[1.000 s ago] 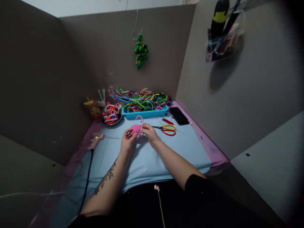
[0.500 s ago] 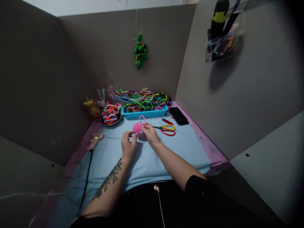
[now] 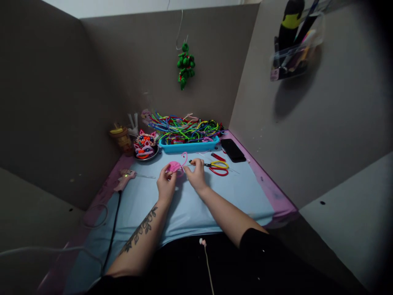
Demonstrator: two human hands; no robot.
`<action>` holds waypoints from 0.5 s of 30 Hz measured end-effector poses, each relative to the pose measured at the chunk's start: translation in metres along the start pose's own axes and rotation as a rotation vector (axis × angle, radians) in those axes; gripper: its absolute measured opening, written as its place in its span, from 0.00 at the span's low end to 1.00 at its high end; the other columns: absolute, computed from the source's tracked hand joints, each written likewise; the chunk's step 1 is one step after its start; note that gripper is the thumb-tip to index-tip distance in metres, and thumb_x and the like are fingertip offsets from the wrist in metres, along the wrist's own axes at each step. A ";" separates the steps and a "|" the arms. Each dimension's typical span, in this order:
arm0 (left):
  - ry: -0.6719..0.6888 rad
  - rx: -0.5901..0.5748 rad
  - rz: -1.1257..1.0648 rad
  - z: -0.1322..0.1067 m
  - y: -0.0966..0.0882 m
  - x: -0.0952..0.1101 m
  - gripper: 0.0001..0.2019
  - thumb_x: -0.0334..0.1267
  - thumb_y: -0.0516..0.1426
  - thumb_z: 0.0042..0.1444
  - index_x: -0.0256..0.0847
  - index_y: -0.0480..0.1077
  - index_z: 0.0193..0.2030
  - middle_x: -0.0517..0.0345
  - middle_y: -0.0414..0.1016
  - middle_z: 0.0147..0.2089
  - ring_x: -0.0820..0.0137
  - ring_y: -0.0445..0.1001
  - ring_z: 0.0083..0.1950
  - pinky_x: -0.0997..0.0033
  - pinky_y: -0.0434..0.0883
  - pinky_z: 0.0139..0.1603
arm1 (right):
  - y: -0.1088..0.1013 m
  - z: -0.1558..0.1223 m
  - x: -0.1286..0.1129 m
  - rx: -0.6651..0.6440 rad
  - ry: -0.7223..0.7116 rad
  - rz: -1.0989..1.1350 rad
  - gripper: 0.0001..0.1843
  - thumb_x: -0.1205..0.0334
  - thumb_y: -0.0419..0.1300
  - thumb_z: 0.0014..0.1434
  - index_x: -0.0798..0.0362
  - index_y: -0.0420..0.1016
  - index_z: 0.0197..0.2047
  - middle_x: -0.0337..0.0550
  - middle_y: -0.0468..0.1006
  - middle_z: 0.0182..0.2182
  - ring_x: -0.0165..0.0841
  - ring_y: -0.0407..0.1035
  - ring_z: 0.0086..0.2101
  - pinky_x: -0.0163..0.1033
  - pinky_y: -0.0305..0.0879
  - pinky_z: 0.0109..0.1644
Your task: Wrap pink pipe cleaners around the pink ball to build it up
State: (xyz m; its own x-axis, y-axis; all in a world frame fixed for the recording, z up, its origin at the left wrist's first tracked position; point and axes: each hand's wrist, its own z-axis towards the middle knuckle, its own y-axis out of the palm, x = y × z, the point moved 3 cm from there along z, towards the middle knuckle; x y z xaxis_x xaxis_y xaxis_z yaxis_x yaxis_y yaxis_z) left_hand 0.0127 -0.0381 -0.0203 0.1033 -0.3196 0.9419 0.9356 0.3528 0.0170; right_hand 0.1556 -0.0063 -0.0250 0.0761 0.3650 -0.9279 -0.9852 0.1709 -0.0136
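Note:
A round, coiled pink pipe cleaner (image 3: 174,166) is pinched between the thumb and fingers of my left hand (image 3: 166,182), above the blue cloth. Its loose end curls up to the right. My right hand (image 3: 195,174) is just right of the coil, thumb and fingers apart; no hold on the pink piece shows. Scissors (image 3: 219,166) with one yellow and one red handle lie beyond my right hand, their blades partly hidden by it. A small red-handled tool (image 3: 218,157) rests behind the scissors.
A blue tray (image 3: 188,147) heaped with coloured pipe cleaners stands at the back. Left of it is a metal bowl (image 3: 147,159) of pipe-cleaner animal faces. A pink glue gun (image 3: 125,178) with a black cord lies left; a black phone (image 3: 233,150) lies right.
My right hand has let go of the pink coil and opened slightly to its right. My left fingers now grip the coil, which has shifted a little left.

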 end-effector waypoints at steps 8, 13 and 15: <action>0.011 -0.057 0.044 -0.002 0.001 -0.006 0.21 0.35 0.63 0.46 0.44 0.73 0.50 0.54 0.78 0.33 0.66 0.75 0.34 0.68 0.69 0.38 | 0.008 -0.008 -0.024 -0.222 -0.468 -0.596 0.09 0.61 0.56 0.60 0.46 0.77 0.38 0.48 0.70 0.46 0.44 0.56 0.49 0.52 0.54 0.56; 0.020 -0.056 0.063 -0.002 -0.001 -0.008 0.22 0.36 0.64 0.45 0.44 0.71 0.50 0.55 0.77 0.35 0.66 0.74 0.34 0.67 0.69 0.40 | 0.011 -0.006 -0.020 -0.248 -0.431 -0.666 0.07 0.66 0.56 0.59 0.49 0.75 0.37 0.49 0.71 0.43 0.44 0.57 0.47 0.52 0.55 0.54; 0.024 -0.008 0.064 0.001 -0.003 -0.010 0.21 0.37 0.64 0.45 0.44 0.71 0.48 0.54 0.75 0.38 0.66 0.73 0.38 0.68 0.68 0.41 | 0.010 -0.005 -0.018 -0.247 -0.388 -0.670 0.07 0.67 0.55 0.59 0.51 0.74 0.37 0.50 0.71 0.43 0.44 0.58 0.46 0.51 0.56 0.53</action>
State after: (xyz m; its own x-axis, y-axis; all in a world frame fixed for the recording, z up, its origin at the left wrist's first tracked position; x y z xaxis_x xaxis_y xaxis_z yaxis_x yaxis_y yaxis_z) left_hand 0.0081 -0.0352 -0.0293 0.1713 -0.3175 0.9327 0.9294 0.3662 -0.0460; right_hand 0.1433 -0.0160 -0.0105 0.6646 0.5560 -0.4991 -0.7139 0.2754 -0.6438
